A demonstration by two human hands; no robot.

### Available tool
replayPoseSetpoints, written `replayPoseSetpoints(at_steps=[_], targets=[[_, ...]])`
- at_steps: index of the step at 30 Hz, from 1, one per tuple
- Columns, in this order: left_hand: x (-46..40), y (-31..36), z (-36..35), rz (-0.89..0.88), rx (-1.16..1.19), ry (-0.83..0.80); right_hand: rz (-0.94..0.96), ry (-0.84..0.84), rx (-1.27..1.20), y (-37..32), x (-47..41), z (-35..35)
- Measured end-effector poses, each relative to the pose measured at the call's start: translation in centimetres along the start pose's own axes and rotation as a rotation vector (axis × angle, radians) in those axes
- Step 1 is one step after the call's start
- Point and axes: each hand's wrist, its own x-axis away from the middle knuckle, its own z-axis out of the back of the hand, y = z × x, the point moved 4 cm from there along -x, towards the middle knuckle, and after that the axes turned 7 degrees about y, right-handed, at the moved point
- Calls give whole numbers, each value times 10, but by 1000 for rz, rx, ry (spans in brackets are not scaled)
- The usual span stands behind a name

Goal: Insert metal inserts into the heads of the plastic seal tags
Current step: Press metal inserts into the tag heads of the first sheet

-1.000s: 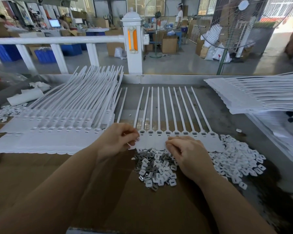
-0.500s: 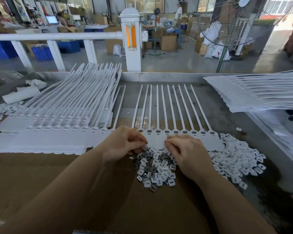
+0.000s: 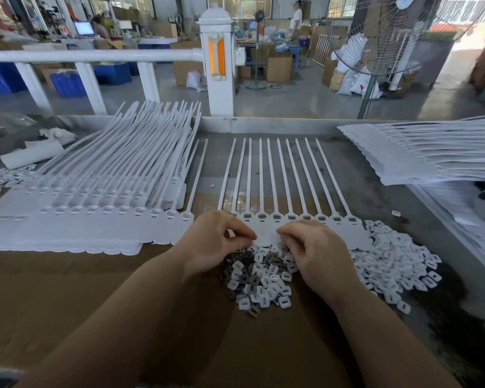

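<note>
Both hands' fingers curl together; what either grip holds, I cannot tell. Left hand (image 3: pixel 216 242) and right hand (image 3: pixel 317 247) flank the tags (image 3: pixel 291 219). Inserts (image 3: pixel 252 278) just below: light, stiff, best pinched by edges.

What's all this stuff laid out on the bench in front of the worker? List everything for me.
Strip of seal tags: one joined row, white, centre of the bench, straps pointing away.
Stacked tag strips: many, white, left of the bench.
More tag strips: one stack, white, far right.
Mixed inserts: a pile, grey metal and white plastic, between the hands.
White caps: a heap, right of the right hand.
Cardboard: brown, covering the near bench.
Standing fan: one, beyond the bench, right.
White railing: beyond the bench.
Left hand: fingertips pinched together at the strip's heads.
Right hand: fingers curled at the strip's lower edge.
</note>
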Motion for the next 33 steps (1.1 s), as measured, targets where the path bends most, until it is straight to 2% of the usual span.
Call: replayPoseSetpoints(at_steps=[8, 10, 16, 20, 24, 29, 33], targets=[[-2, 3, -4, -61, -126, -55, 7, -10, 6, 0, 0, 0], [-1, 0, -2, -26, -53, -17, 8, -11, 4, 0, 0, 0], [2, -4, 8, 105, 358, 70, 3, -12, 5, 1, 0, 0], [-2, -11, 11, 183, 432, 146, 2, -12, 7, 1, 1, 0], [-13, -17, 14, 229, 358, 185, 6, -8, 9, -1, 1, 0], [-32, -20, 20, 218, 124, 257, 3, 0, -9, -1, 0, 2], [-46, -23, 20, 236, 29, 202, 16, -16, -4, -1, 0, 1]])
